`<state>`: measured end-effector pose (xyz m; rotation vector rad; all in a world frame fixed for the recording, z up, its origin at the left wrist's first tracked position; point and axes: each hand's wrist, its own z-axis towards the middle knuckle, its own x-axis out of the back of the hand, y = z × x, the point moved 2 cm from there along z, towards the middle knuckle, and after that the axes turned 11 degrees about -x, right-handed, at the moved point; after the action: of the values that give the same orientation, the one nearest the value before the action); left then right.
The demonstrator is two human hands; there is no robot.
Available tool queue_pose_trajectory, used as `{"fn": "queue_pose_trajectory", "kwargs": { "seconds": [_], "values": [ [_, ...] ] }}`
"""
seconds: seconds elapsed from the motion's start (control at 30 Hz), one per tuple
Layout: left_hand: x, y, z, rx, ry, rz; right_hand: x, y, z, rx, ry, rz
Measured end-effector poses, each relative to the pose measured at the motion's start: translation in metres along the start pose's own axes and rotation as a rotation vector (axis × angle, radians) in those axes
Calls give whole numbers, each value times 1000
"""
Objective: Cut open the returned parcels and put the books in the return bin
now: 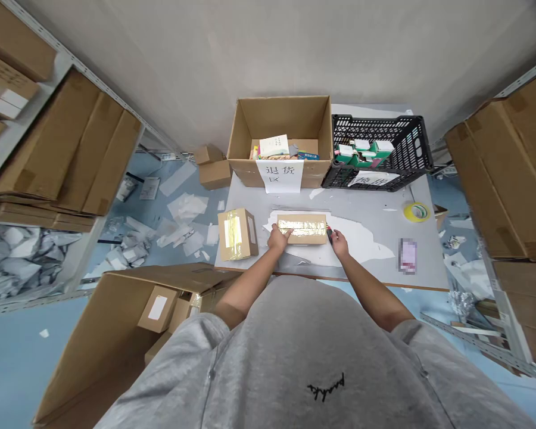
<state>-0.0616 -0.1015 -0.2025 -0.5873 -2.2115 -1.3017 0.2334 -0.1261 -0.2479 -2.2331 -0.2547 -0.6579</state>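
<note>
A small cardboard box sealed with shiny tape lies on the white torn sheet in front of me. My left hand grips the box at its left end, with a finger over the taped top. At the opposite end, my right hand is closed around a small red and black utility knife, held right against the box's edge. Its blade is too small to make out. A second taped box with a white label stands to the left of my left hand.
A large open carton with books and a black crate with green-white packs stand at the table's back. A yellow tape roll and a blurred pinkish item lie right. Below left, a big carton holds boxes. Shelves flank both sides.
</note>
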Motion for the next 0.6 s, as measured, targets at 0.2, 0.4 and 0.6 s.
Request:
{"fn": "queue_pose_trajectory", "kwargs": {
  "seconds": [0.2, 0.4, 0.6],
  "values": [
    [-8, 5, -6, 114, -1, 105, 0, 15, 30, -70, 22, -336],
    [-14, -1, 0, 143, 4, 40, -21, 9, 48, -44, 49, -492],
    [-8, -14, 21, 136, -147, -53, -19, 4, 51, -95, 61, -240]
  ]
}}
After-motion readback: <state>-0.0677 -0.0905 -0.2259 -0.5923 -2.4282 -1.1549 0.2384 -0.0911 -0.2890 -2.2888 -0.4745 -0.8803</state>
